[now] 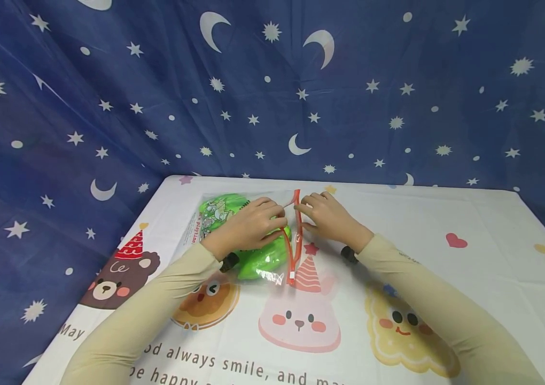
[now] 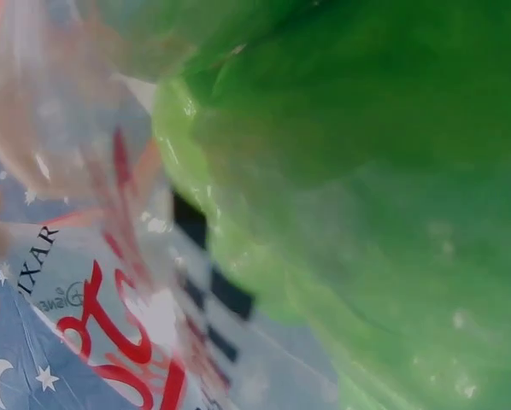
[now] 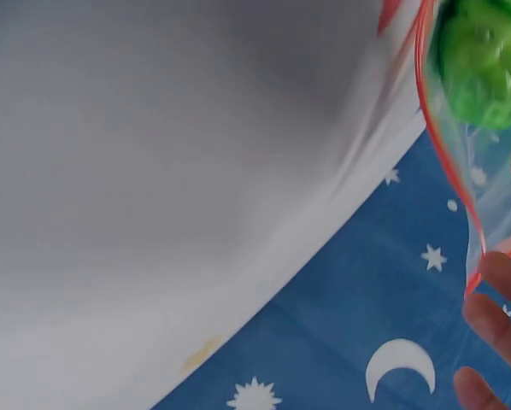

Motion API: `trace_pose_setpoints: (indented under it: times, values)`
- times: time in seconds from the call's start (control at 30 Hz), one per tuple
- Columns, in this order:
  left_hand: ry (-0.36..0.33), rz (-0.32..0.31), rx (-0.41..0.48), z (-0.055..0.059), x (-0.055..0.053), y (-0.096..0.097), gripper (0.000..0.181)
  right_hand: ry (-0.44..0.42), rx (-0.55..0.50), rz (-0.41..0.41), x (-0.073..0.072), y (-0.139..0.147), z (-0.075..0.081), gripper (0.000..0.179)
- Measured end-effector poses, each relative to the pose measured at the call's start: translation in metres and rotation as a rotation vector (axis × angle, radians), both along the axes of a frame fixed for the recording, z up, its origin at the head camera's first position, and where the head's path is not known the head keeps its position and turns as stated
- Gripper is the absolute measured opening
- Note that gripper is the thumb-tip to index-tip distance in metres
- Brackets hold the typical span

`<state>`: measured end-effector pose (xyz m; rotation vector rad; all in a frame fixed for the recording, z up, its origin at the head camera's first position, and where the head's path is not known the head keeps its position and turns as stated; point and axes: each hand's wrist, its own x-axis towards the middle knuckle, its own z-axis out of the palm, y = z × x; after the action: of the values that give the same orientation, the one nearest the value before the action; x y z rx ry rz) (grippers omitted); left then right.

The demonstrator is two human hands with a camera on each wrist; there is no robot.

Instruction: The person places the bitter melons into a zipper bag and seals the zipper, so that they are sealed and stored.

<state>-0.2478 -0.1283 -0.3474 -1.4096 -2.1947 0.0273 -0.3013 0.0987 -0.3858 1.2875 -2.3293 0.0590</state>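
A clear zip bag (image 1: 279, 277) with red zip strips lies on the table, its mouth parted toward the right. Inside is a bright green, shiny, bumpy thing (image 1: 263, 262), also visible in the right wrist view (image 3: 486, 68) and close up in the left wrist view (image 2: 392, 213). My left hand (image 1: 250, 224) lies over the bag, its fingers curled at the near-left red strip, pinching the mouth's edge. From the right side, my right hand (image 1: 330, 218) pinches the other red strip (image 1: 298, 240) near its upper end. Red lettering (image 2: 123, 342) shows on the bag.
A white tablecloth (image 1: 489, 283) with cartoon prints and brown lettering covers the table. Behind and to the left hangs a dark blue cloth (image 1: 359, 117) with white moons and stars. Small black devices sit at the left wrist (image 1: 229, 262) and right wrist (image 1: 349, 254).
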Motion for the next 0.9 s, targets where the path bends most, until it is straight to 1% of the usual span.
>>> trace_pose_setpoints:
  times: [0.1, 0.17, 0.27, 0.43, 0.53, 0.67, 0.8, 0.9]
  values:
    - [-0.006, -0.006, 0.004, 0.000, 0.002, 0.002, 0.007, 0.028, -0.030, -0.023, -0.007, 0.001, 0.005, 0.041]
    - [-0.011, 0.001, -0.006, 0.000, 0.003, 0.004, 0.007, 0.034, -0.038, -0.032, -0.011, -0.001, 0.008, 0.041]
    - [-0.038, 0.024, -0.038, 0.001, 0.006, 0.007, 0.009, 0.050, -0.036, -0.022, -0.017, -0.004, 0.009, 0.038]
    - [-0.080, 0.074, -0.106, 0.003, 0.012, 0.010, 0.015, 0.099, -0.003, -0.012, -0.024, -0.009, 0.006, 0.031]
    - [-0.093, 0.094, -0.146, 0.003, 0.019, 0.012, 0.019, 0.113, 0.000, -0.019, -0.029, -0.011, 0.005, 0.023]
    - [-0.120, 0.095, -0.184, 0.001, 0.028, 0.015, 0.021, 0.121, -0.001, -0.045, -0.034, -0.011, 0.006, 0.015]
    - [-0.142, 0.104, -0.209, -0.002, 0.038, 0.016, 0.022, 0.108, 0.008, -0.065, -0.037, -0.009, 0.005, 0.014]
    - [-0.134, 0.108, -0.224, -0.004, 0.045, 0.016, 0.023, 0.110, 0.011, -0.061, -0.039, -0.007, 0.004, 0.012]
